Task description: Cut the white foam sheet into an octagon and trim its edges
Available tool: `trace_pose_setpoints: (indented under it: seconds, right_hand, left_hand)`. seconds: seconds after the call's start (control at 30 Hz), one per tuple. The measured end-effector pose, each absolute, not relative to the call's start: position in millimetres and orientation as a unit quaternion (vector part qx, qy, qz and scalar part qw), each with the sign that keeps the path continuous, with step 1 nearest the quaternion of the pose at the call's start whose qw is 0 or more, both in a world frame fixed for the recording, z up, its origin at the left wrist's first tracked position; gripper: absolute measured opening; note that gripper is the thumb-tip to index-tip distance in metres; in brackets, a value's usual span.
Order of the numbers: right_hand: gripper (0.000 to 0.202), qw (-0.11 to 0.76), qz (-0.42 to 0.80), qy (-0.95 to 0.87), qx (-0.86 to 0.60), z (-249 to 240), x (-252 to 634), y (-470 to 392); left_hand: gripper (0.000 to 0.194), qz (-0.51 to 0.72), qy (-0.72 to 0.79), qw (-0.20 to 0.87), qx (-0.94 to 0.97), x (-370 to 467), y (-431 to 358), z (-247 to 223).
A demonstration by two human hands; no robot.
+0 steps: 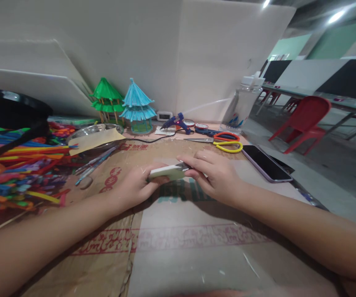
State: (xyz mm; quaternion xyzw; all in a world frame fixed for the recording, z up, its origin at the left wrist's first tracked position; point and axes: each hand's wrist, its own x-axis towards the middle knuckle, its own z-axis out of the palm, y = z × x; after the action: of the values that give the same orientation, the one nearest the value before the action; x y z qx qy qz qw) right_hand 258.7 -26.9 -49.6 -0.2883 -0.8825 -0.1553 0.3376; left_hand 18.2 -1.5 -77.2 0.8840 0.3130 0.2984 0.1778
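Nearest me, worn brown cardboard (104, 264) covers the table, with a clear sheet (181, 264) over it; a thin white sliver (251, 265) lies on the sheet. Above that, my left hand (141, 181) is closed round one end of a pale, flat block (169, 172), which I hold up between my two hands. My right hand (216, 175) is at the block's other end, fingertips pinched on a small dark piece (181, 166) that lies against it; I can't tell what that piece is.

To my left is a heap of coloured fuzzy sticks (14, 173), and beside it some pens (99, 161) near a small stone (86, 182). On my right lies a phone (266, 163), its screen dark. Past my hands are scissors (208, 140) with one red and one yellow handle, and a metal bowl (120, 129) with a strip of yellowish paper (97, 140) across it.

Farther back stand a blue glue gun (176, 121) with its red light showing, a little blue tower (137, 111) and a green one (105, 99). Beyond the table, on the right, is a red chair (304, 119).
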Motion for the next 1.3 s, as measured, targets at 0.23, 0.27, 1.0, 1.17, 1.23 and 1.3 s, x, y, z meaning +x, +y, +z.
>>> trace_pose_setpoints:
  seconds: [0.23, 0.27, 1.0, 1.17, 1.23, 1.3]
  right_hand:
    - [0.033, 0.338, -0.172, -0.881, -0.283, -48, 255, -28]
    - [0.033, 0.337, -0.174, -0.881, -0.284, -48, 255, -28]
    - [0.031, 0.355, -0.122, -0.874, -0.310, -51, 265, -23]
    - [0.032, 0.349, -0.149, -0.875, -0.300, -49, 262, -25]
    - [0.032, 0.348, -0.156, -0.875, -0.300, -49, 261, -25]
    - [0.032, 0.348, -0.160, -0.875, -0.297, -49, 261, -24]
  left_hand:
    - [0.023, 0.279, 0.308, 0.185, 0.890, 17, -5, -76]
    - [0.023, 0.277, 0.312, 0.186, 0.890, 17, -5, -76]
    - [0.032, 0.312, 0.366, 0.176, 0.859, 16, 1, -80]
    - [0.030, 0.305, 0.332, 0.170, 0.876, 16, 0, -79]
    - [0.027, 0.304, 0.332, 0.167, 0.877, 16, -1, -78]
    - [0.026, 0.300, 0.336, 0.164, 0.877, 16, -2, -79]
